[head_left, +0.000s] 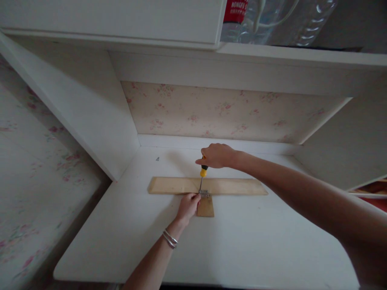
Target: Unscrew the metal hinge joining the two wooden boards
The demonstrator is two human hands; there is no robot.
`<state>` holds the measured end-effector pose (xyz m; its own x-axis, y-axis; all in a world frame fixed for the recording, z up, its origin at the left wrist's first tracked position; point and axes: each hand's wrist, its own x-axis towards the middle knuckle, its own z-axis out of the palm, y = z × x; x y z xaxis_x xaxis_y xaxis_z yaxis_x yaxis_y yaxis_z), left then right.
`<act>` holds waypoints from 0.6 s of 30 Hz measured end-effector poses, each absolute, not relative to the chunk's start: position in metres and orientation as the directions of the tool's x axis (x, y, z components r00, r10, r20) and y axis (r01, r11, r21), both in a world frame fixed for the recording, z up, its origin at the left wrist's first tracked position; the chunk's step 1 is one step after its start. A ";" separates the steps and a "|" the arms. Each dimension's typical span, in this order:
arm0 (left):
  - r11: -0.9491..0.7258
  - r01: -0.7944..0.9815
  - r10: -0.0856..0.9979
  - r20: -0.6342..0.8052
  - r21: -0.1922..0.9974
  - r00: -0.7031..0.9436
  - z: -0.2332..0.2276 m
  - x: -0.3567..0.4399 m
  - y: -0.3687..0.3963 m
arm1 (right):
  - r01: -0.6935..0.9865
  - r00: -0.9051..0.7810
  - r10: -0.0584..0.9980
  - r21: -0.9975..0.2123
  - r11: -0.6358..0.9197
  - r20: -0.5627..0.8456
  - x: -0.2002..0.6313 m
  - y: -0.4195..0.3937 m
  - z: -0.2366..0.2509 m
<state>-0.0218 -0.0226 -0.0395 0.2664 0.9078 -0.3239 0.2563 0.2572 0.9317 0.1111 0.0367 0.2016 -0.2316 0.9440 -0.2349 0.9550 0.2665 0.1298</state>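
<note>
- Right hand (216, 156): closed around screwdriver (202, 175), held upright, tip on metal hinge (204, 193).
- Left hand (188, 206): fingers pinching hinge against wooden strip (236, 186).
- Small wooden block (206, 207): abutting strip.

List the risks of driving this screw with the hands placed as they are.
1. The left hand steadies the small metal hinge right beside the screwdriver tip; a slip could jab the fingers.
2. The right hand holds the handle from above at arm's length, so the shaft may tilt and cam out.
3. The long wooden strip and the short wooden piece lie unclamped on the white shelf and may shift.
</note>
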 end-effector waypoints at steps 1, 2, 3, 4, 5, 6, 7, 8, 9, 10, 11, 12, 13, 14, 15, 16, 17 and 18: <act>0.261 0.256 0.907 -0.327 0.931 0.265 -0.039 -0.022 -0.023 | 0.946 -0.257 0.932 0.130 0.296 -0.254 0.109 0.038 0.203; 0.264 0.256 0.906 -0.330 0.930 0.265 -0.039 -0.022 -0.023 | 0.937 -0.289 0.917 0.117 0.330 -0.275 0.108 0.040 0.203; 0.266 0.256 0.905 -0.332 0.929 0.265 -0.038 -0.022 -0.022 | 0.928 -0.319 0.903 0.099 0.360 -0.289 0.108 0.041 0.204; 0.269 0.255 0.904 -0.334 0.929 0.265 -0.038 -0.022 -0.022 | 0.918 -0.348 0.889 0.083 0.387 -0.297 0.109 0.042 0.204; 0.271 0.254 0.904 -0.337 0.928 0.265 -0.038 -0.022 -0.022 | 0.908 -0.374 0.878 0.072 0.412 -0.298 0.111 0.043 0.205; 0.274 0.253 0.903 -0.339 0.928 0.264 -0.038 -0.021 -0.022 | 0.899 -0.397 0.868 0.065 0.434 -0.299 0.113 0.043 0.205; 0.277 0.251 0.902 -0.341 0.927 0.263 -0.038 -0.021 -0.022 | 0.889 -0.417 0.857 0.061 0.454 -0.302 0.115 0.044 0.206; 0.279 0.250 0.902 -0.343 0.927 0.263 -0.037 -0.021 -0.022 | 0.878 -0.438 0.845 0.059 0.476 -0.306 0.118 0.044 0.207; 0.280 0.249 0.901 -0.344 0.927 0.264 -0.037 -0.021 -0.022 | 0.866 -0.458 0.835 0.061 0.497 -0.307 0.120 0.044 0.207; 0.280 0.250 0.901 -0.344 0.927 0.266 -0.037 -0.021 -0.022 | 0.855 -0.474 0.827 0.067 0.514 -0.303 0.122 0.043 0.209; 0.278 0.252 0.900 -0.343 0.927 0.267 -0.036 -0.021 -0.022 | 0.845 -0.489 0.821 0.074 0.530 -0.296 0.124 0.043 0.210; 0.276 0.255 0.900 -0.342 0.927 0.269 -0.036 -0.022 -0.022 | 0.834 -0.504 0.812 0.078 0.546 -0.293 0.125 0.043 0.211; 0.273 0.259 0.900 -0.341 0.926 0.270 -0.035 -0.022 -0.022 | 0.822 -0.521 0.801 0.080 0.564 -0.296 0.126 0.044 0.212; 0.270 0.262 0.901 -0.339 0.926 0.270 -0.035 -0.022 -0.022 | 0.809 -0.539 0.786 0.075 0.583 -0.303 0.126 0.044 0.213; 0.269 0.264 0.902 -0.338 0.926 0.269 -0.034 -0.023 -0.022 | 0.795 -0.558 0.770 0.067 0.603 -0.309 0.127 0.045 0.213; 0.268 0.265 0.902 -0.338 0.926 0.268 -0.034 -0.023 -0.022 | 0.782 -0.577 0.755 0.057 0.621 -0.312 0.127 0.045 0.213; 0.269 0.265 0.902 -0.338 0.926 0.268 -0.034 -0.023 -0.022 | 0.770 -0.594 0.742 0.049 0.637 -0.310 0.127 0.046 0.213; 0.268 0.265 0.902 -0.338 0.926 0.268 -0.033 -0.023 -0.022 | 0.760 -0.610 0.733 0.041 0.649 -0.301 0.127 0.046 0.212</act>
